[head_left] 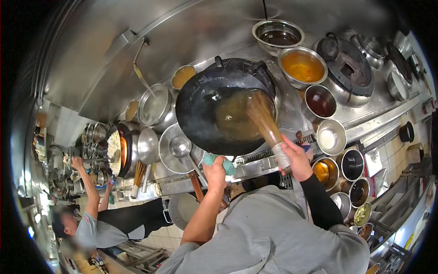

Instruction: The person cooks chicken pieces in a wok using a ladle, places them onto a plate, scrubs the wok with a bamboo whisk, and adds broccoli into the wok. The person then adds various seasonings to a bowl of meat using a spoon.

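Observation:
A large black wok (200, 98) sits on the stove in front of me, tilted, with murky brownish liquid in it. My left hand (215, 170) grips a green cloth (226, 165) at the wok's near edge; the cloth hides whatever part of the rim or handle lies under it. In my right hand (295, 158) is the wrapped handle of a bamboo brush (265, 119). The brush's bristles reach down into the liquid at the wok's right side.
Left of the wok are a ladle (180, 147), a perforated strainer (148, 145) and a metal bowl (154, 107). Bowls of sauce, one orange (302, 67), stand at right beside another burner (349, 71). A co-worker (102, 228) handles a second wok (122, 150) at far left.

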`<act>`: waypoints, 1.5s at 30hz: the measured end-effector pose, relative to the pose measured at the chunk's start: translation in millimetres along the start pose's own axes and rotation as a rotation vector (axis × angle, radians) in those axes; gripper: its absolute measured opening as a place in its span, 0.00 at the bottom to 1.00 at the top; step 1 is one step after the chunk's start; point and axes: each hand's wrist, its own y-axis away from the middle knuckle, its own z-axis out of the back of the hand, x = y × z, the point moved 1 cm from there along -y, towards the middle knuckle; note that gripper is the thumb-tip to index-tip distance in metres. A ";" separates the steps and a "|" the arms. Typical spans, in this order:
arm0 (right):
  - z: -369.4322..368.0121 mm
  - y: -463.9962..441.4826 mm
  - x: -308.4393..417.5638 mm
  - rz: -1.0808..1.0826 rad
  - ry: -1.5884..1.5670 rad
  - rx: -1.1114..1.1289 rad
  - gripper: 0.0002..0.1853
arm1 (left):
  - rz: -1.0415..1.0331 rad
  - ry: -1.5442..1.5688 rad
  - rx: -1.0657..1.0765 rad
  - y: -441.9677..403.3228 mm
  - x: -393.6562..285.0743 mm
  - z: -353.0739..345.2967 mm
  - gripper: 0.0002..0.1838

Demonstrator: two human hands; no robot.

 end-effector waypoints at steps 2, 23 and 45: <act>-9.5 -8.2 -7.4 -0.045 0.077 0.039 0.31 | -0.049 -0.017 0.025 1.3 -4.7 -4.7 0.06; -10.6 -11.6 -17.4 -0.115 0.201 0.185 0.32 | -0.489 -0.524 -0.043 49.2 -45.3 -45.0 0.18; 118.6 -42.5 -34.0 0.755 1.102 -0.573 0.31 | -0.009 0.121 -0.104 28.0 18.9 -24.4 0.08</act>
